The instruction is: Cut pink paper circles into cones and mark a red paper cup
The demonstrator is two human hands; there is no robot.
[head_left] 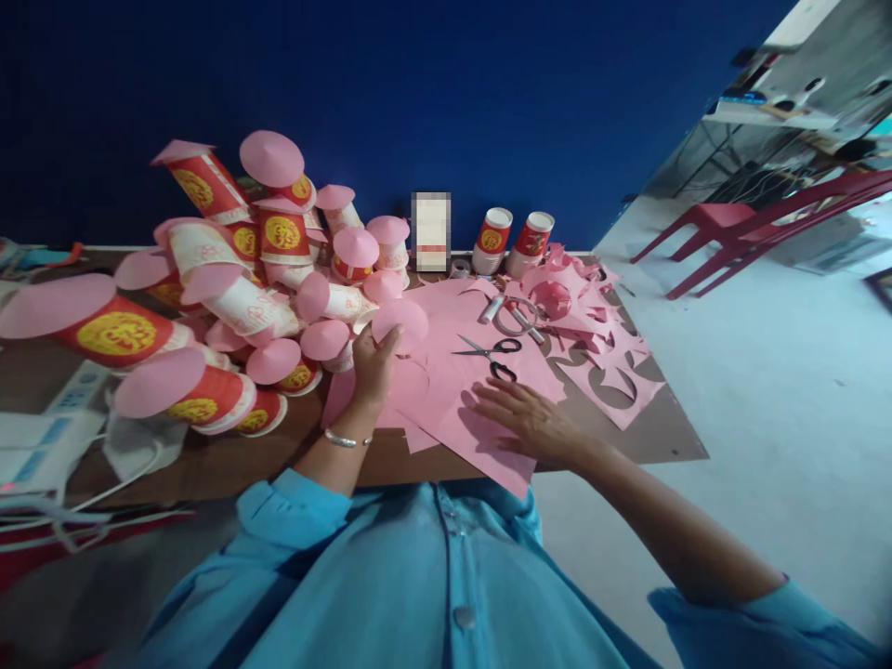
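Head view: right hand (pixel 533 423) flat, open, pressing pink paper sheet (pixel 474 418) at near table edge. Left hand (pixel 373 367) pinches pink paper circle (pixel 400 322). Scissors (pixel 491 355) lie beyond. Capped cups (pixel 229 297) piled left, many done; two uncapped cups (pixel 512 242) wait at back.

Two hands are seen, the left hand (pixel 372 364) and the right hand (pixel 528 420). One pair of scissors (pixel 490 353) is counted on the pink paper, and two upright cups (pixel 512 240) are counted by the wall. One red chair (pixel 749 223) is seen.
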